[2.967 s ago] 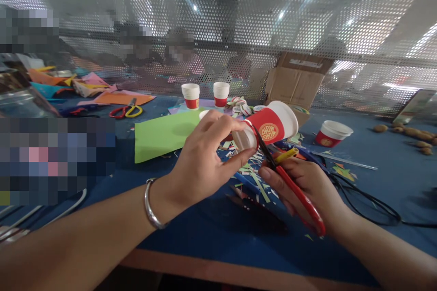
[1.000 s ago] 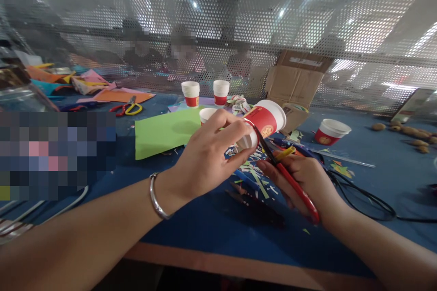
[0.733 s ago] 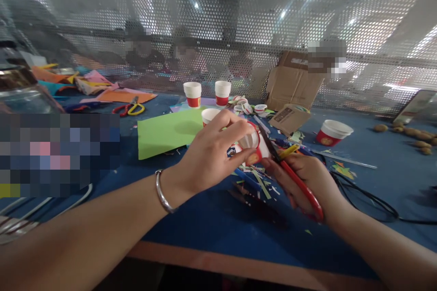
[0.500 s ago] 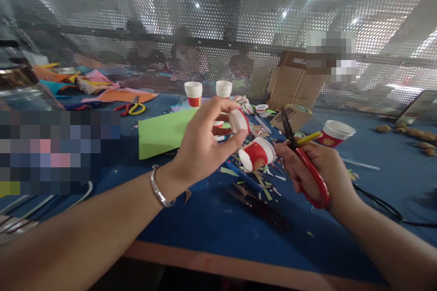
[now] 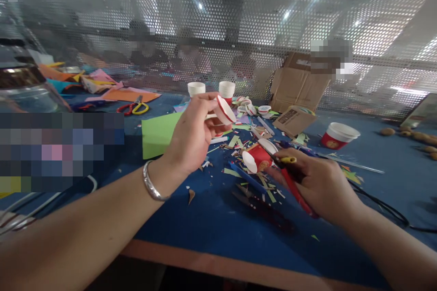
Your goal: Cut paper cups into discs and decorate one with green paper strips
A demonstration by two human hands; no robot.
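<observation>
The left hand (image 5: 194, 138) is raised over the middle of the table (image 5: 211, 218), its thumb and fingertips pinched on a cup base (image 5: 223, 110), a shallow white slice with a red edge, tilted with its open side to the right. The right hand (image 5: 321, 182) is low and nearer, clenched around red scissors (image 5: 295, 186) whose dark blades point left at the cup (image 5: 259, 157). The cup lies on its side among paper scraps (image 5: 239, 143), right of the green sheet (image 5: 159, 134); whether the blade tips touch it I cannot tell. Sorting the two pieces apart looks like the work in hand, and a light pinch seems best, since thin paper walls will probably crease under a hard squeeze. The base is best held by its rim, and the blades closed and aimed away from the left fingers while both hands are this near. The cup can roll, so it would be wise to steady it with a finger rather than the blade point. A heap of similar rings (image 5: 251, 109) lies farther off, near the cardboard box (image 5: 295, 88). A black cable (image 5: 385, 207) runs just right of the right wrist and could snag the scissors.
</observation>
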